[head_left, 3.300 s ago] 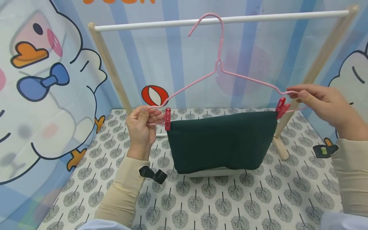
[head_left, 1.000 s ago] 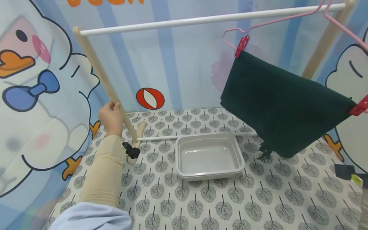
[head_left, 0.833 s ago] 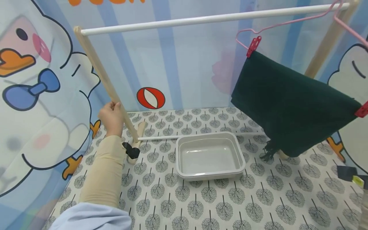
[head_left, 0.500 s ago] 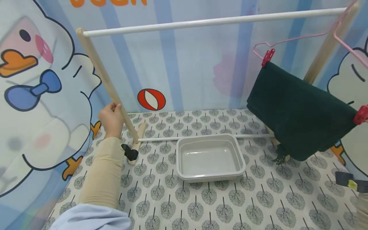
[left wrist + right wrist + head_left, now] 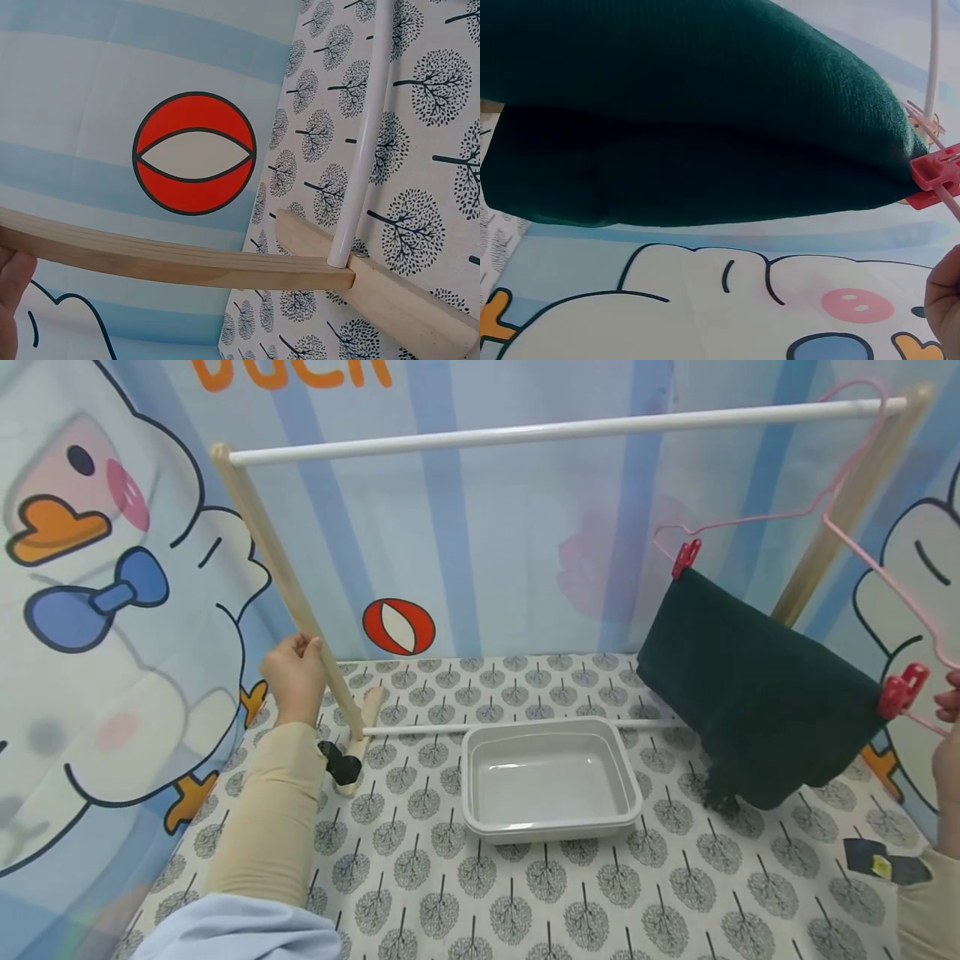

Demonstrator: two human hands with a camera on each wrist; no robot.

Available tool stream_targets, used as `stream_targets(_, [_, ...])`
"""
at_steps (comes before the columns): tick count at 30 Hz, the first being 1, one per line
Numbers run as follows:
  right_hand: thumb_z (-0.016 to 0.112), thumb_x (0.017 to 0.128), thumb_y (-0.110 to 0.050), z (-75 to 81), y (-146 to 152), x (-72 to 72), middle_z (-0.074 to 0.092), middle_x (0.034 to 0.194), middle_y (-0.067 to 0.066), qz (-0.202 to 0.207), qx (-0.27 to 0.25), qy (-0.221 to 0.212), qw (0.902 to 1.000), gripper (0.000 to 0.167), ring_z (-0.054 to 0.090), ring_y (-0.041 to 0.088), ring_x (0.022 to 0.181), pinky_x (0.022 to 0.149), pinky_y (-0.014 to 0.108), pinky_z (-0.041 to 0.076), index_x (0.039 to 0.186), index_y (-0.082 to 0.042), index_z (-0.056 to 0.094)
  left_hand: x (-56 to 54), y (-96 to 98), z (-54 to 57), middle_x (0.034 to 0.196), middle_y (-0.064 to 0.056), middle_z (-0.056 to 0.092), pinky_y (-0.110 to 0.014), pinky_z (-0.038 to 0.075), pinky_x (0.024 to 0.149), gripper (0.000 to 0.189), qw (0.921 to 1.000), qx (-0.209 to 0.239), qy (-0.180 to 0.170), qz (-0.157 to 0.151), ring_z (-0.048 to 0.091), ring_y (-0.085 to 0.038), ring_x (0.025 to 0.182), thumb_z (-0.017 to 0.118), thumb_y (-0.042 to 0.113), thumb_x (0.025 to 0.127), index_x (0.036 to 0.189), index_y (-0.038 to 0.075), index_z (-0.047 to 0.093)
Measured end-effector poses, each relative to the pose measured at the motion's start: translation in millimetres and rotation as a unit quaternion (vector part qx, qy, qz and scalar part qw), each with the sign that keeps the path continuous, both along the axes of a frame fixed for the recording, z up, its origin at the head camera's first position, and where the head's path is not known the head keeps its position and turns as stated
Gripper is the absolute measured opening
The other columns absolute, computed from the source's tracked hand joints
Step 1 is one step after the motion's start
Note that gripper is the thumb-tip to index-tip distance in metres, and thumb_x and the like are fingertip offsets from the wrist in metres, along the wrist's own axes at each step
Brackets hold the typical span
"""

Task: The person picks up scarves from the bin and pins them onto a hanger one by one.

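A dark green scarf (image 5: 757, 685) with a fringe hangs folded from a pink clothes hanger (image 5: 750, 519) at the right of the head view. One red clip (image 5: 686, 558) pins its left corner, another red clip (image 5: 902, 691) its right. The hanger's hook arches over the white rod (image 5: 555, 433) near its right end. At the right edge, my right hand (image 5: 948, 743) holds the hanger's near end; it is partly cut off. My left hand (image 5: 294, 677) grips the rack's left wooden post (image 5: 273, 552), with fingertips against the wood in the left wrist view.
A white plastic basin (image 5: 551, 785) stands on the tree-patterned cloth (image 5: 510, 893), in front of the rack's lower bar (image 5: 420, 729). The right post (image 5: 847, 518) rises behind the hanger. A printed duck backdrop (image 5: 517, 568) closes off the back and sides.
My left hand has let go of the hanger and taken the left post. My right hand has carried the hanger and scarf rightward, then lowered them, bringing the hook over the rod's right end.
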State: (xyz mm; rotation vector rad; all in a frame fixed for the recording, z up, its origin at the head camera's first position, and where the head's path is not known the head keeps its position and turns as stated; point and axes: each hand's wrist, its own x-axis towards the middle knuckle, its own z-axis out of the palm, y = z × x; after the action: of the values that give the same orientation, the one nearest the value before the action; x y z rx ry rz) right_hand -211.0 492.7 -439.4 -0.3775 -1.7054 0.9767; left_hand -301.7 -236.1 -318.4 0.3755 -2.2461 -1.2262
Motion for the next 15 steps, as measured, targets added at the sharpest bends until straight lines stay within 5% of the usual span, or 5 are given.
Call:
stream_targets(4, [0.041, 0.097, -0.04, -40.4, 40, -19.8, 0.058, 0.095, -0.023, -0.017, 0.032, -0.011, 0.9993, 0.027, 0.048, -0.012, 0.078, 0.075, 0.007, 0.038, 0.114, -0.032, 0.061, -1.8, 1.7, 0.3, 0.12, -0.018, 0.06, -0.034, 0.051, 0.089, 0.036, 1.0, 0.006, 0.005, -0.002, 0.06, -0.029, 0.108, 0.05, 0.024, 0.096, 0.123, 0.0, 0.057])
stream_targets(5, [0.042, 0.097, -0.038, -38.3, 37, -17.8, 0.06, 0.095, -0.02, -0.01, 0.02, -0.01, 0.9997, 0.027, 0.049, -0.01, 0.078, 0.076, 0.008, 0.039, 0.112, -0.029, 0.062, -2.1, 2.0, 0.4, 0.12, -0.019, 0.06, -0.035, 0.051, 0.089, 0.036, 1.0, 0.007, 0.007, -0.002, 0.06, -0.029, 0.108, 0.05, 0.023, 0.096, 0.123, 0.0, 0.058])
stream_targets(8, [0.044, 0.098, -0.029, 7.4, -25, 12.5, 0.058, 0.086, -0.019, 0.01, -0.019, 0.001, 0.9998, 0.023, 0.047, -0.009, 0.074, 0.076, 0.008, 0.037, 0.107, -0.022, 0.064, -2.3, 3.0, 0.3, 0.119, -0.019, 0.061, -0.036, 0.051, 0.089, 0.035, 0.9999, 0.008, 0.011, -0.002, 0.06, -0.03, 0.108, 0.05, 0.023, 0.096, 0.121, 0.0, 0.059])
stream_targets(12, [0.041, 0.099, -0.024, 88.2, -129, 65.9, 0.045, 0.079, -0.029, -0.001, -0.037, -0.037, 0.9986, 0.019, 0.041, -0.013, 0.072, 0.076, 0.009, 0.035, 0.094, -0.036, 0.055, -1.9, 3.8, 0.9, 0.118, -0.019, 0.061, -0.037, 0.051, 0.088, 0.034, 0.9999, 0.007, 0.015, -0.002, 0.061, -0.03, 0.107, 0.05, 0.023, 0.096, 0.119, -0.001, 0.059])
stream_targets(15, [0.039, 0.1, -0.026, 119.4, -170, 86.7, 0.038, 0.077, -0.032, -0.015, -0.034, -0.073, 0.9967, 0.023, 0.037, -0.016, 0.072, 0.078, 0.01, 0.035, 0.088, -0.044, 0.043, -1.8, 3.7, 2.1, 0.119, -0.018, 0.061, -0.036, 0.051, 0.088, 0.036, 0.9999, 0.006, 0.013, -0.002, 0.06, -0.029, 0.108, 0.05, 0.024, 0.096, 0.121, 0.0, 0.059])
